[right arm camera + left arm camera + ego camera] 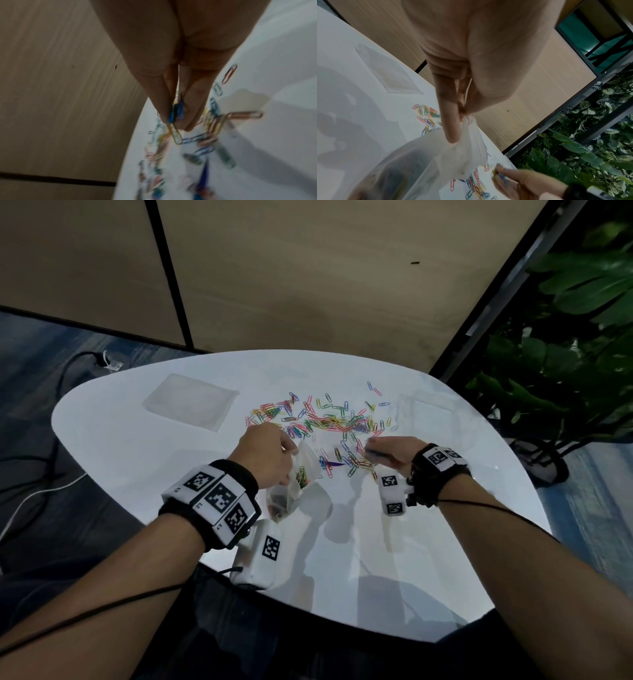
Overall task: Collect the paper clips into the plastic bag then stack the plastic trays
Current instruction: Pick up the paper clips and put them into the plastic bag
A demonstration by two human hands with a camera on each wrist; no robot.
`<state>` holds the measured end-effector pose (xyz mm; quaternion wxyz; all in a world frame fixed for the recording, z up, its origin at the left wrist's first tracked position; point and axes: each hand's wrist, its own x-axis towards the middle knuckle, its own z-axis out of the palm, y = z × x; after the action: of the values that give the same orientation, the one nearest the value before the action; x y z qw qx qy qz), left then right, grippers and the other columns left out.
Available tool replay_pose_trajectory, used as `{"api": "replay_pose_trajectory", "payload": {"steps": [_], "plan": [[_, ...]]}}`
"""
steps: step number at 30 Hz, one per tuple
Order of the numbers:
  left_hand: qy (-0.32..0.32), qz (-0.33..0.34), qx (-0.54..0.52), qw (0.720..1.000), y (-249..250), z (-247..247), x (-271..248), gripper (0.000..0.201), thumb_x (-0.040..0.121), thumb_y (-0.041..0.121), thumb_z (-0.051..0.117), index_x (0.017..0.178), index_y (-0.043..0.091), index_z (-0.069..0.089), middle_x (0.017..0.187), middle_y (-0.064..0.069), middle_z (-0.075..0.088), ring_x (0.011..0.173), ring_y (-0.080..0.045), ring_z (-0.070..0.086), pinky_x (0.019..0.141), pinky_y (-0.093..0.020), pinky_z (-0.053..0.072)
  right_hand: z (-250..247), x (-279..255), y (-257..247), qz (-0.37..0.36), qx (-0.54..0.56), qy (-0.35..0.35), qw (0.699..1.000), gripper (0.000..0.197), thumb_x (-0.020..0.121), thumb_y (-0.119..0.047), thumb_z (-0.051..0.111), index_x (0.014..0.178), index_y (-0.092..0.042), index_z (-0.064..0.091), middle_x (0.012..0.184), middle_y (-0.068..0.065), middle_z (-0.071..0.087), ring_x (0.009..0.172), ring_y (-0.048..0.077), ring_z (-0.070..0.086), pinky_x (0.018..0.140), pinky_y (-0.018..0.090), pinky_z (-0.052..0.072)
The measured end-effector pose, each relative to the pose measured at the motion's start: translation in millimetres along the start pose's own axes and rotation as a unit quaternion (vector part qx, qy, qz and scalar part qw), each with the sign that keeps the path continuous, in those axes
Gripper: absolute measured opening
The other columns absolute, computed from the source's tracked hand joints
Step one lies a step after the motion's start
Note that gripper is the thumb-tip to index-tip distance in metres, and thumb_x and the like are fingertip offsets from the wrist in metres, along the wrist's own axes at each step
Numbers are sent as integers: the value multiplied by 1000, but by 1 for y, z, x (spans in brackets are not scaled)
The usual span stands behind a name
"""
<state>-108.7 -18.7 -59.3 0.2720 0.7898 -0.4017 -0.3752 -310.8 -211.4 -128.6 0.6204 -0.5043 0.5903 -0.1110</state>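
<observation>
- A white rounded desk (137, 446) fills the middle of the head view, set against a tan panelled wall (308, 268) with dark floor to the left and a leafy plant (565, 344) to the right.
- A clear plastic tray (190, 402) lies flat on the desk, well beyond the left hand; a second tray (424, 409), beyond the right hand, is only a faint outline.
- The left hand (265, 455) pinches the mouth of a clear plastic bag (294, 484), thumb pressed against curled fingers (452, 121); the bag hangs down to the desk with a few clips inside.
- The right hand (390, 453) has its fingers (159, 97) pressed together, pinching several paper clips, blue and yellow ones showing at the tips.
- Loose coloured paper clips (329, 419) lie scattered on the desk just beyond and between both hands.
- The right wrist view is blurred, so clips below the fingers smear together.
</observation>
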Motion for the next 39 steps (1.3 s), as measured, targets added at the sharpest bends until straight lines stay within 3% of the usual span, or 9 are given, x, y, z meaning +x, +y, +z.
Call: {"api": "replay_pose_trajectory", "payload": {"steps": [3,7,11,16,23,27,30,33,39], "plan": [[-3,-6,-5,1000,5,6,1,25,93,-4,54,108,4,72,116,-17,70,65,-24,76,76,-42,65,16,-28,-20,40,182,-97,978,5,88,-6,68,92,-4,69,93,8,72,84,14,73,77,24,60],[6,-8,-13,1000,12,13,3,26,93,-6,56,111,2,72,112,-18,72,73,-30,78,78,-42,64,48,-68,-43,-11,135,-226,965,8,95,-4,57,91,-3,65,82,6,70,73,9,72,63,15,57],[18,-12,-32,999,15,16,3,21,93,-3,57,105,4,73,98,-16,75,73,-30,78,79,-41,64,77,-72,-35,-111,-28,-139,984,10,85,3,69,94,6,72,90,21,73,79,25,72,81,31,59],[43,-19,-55,997,16,8,1,21,92,-3,59,106,3,73,100,-14,75,74,-29,78,78,-41,64,87,-65,-42,-178,-196,-104,959,17,83,-4,69,79,-18,78,85,14,76,86,29,74,87,47,58],[62,21,0,998,14,1,1,29,94,0,52,109,9,75,100,-13,77,80,-28,77,86,-39,62,66,-61,-65,-174,-167,-223,944,28,90,12,46,92,1,71,91,15,75,72,22,75,66,26,60],[60,31,8,998,11,-3,2,27,98,4,50,112,9,73,113,-12,72,69,-26,78,80,-36,63,31,30,-79,-199,-150,-17,968,23,93,-1,51,94,-8,73,96,10,75,81,22,72,83,35,60],[58,35,6,998,9,-2,6,27,99,6,49,110,9,73,109,-8,72,68,-26,77,77,-34,64,18,92,-77,-229,-464,103,849,32,95,-24,56,126,-19,64,137,9,58,126,26,54,110,32,39],[57,26,-4,998,6,0,14,27,99,7,49,108,11,74,104,-8,73,66,-24,77,77,-33,64,17,137,-77,-210,-595,65,773,48,101,-21,46,147,-13,39,160,11,24,147,28,22,118,34,16],[38,26,9,999,3,-5,31,27,98,6,51,109,13,75,115,-7,70,78,-25,77,81,-33,62,-8,193,-70,-146,-649,85,742,53,91,-11,51,141,1,37,148,21,31,135,42,36,109,51,36]]}}
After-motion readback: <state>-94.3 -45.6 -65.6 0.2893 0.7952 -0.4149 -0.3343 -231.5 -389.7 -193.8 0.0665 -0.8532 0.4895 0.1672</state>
